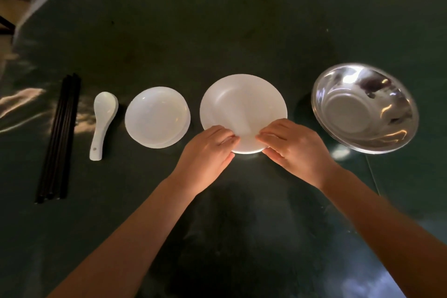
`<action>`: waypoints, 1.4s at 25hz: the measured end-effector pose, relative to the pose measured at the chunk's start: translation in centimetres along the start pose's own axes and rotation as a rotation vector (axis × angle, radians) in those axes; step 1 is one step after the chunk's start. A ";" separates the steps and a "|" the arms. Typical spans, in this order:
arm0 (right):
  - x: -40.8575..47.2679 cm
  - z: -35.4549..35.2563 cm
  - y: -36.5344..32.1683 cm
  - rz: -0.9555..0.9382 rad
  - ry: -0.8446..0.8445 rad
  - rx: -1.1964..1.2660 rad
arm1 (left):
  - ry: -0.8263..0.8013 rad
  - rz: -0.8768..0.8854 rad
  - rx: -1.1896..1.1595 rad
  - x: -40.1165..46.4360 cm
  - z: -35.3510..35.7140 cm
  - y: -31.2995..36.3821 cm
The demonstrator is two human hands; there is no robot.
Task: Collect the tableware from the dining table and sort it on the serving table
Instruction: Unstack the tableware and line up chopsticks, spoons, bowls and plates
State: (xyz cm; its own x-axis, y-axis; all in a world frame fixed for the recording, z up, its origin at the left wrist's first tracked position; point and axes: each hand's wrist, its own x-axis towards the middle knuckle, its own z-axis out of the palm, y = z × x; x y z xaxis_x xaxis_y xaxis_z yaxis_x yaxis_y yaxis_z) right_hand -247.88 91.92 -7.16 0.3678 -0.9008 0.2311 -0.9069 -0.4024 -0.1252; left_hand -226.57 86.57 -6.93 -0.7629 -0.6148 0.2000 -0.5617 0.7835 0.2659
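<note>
A row runs left to right across the dark green table [217,31]: black chopsticks [59,135] bundled lengthwise, a white spoon [102,121] bowl-end far, stacked small white dishes [157,117], a white plate [243,106], stacked steel bowls [365,109].

The near rim of the plate [242,104] is hidden under the fingers [227,139] of the left hand [205,152] and of the right hand [295,150]. Both forearms are cut off by the lower edge. The bench [217,31] runs past the side and lower edges. The top left corner is blurred; nothing there can be made out.
</note>
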 end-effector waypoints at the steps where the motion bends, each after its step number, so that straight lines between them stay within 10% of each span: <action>1: 0.3 -0.2 -0.5 0.057 0.009 0.037 | 0.028 -0.013 0.000 -0.4 -0.6 0.0; 7: 7.4 -1.0 -8.0 0.784 0.034 0.727 | 0.513 -0.864 -0.419 -5.3 -6.6 -3.9; 13: 13.2 1.0 -11.0 0.848 -0.265 0.595 | 0.128 -1.233 -0.896 -5.3 -7.1 -10.6; 26: 15.5 1.9 -12.7 0.991 -0.168 0.599 | 0.161 -1.062 -0.969 -6.2 -7.5 -12.8; 32: 18.7 -0.4 -11.9 0.790 0.184 0.313 | 0.226 -0.479 -0.111 -12.9 -8.4 -15.4; 35: 25.8 1.1 -12.1 0.458 -0.083 0.336 | -0.058 -0.314 0.030 -15.1 -7.8 -17.1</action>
State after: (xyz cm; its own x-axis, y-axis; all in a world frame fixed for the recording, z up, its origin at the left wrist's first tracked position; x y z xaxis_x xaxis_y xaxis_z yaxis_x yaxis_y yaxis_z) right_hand -227.18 73.34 -0.73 -0.0196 -0.9998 0.0064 -0.8672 0.0138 -0.4978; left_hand -202.98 81.75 -7.14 -0.5673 -0.8215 0.0578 -0.7813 0.5591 0.2777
